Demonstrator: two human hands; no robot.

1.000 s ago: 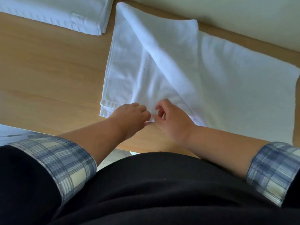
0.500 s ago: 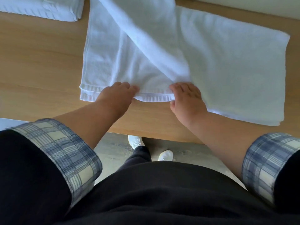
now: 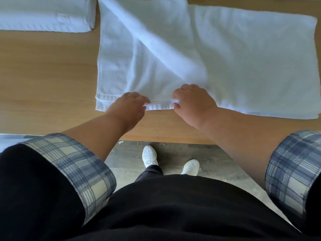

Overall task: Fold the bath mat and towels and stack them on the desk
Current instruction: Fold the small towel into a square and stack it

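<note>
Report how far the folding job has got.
Done: one folded white pile lies on the desk, far left. In hand: the left hand and right hand both pinch the near hem of a half-folded towel. Left: finishing that fold and stacking it on the pile.

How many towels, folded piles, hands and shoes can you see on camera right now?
Spread towel: 1
Folded pile: 1
Hands: 2, left hand and right hand, both pinching the towel's near hem
Shoes: 2, left shoe and right shoe
Total: 6
</note>
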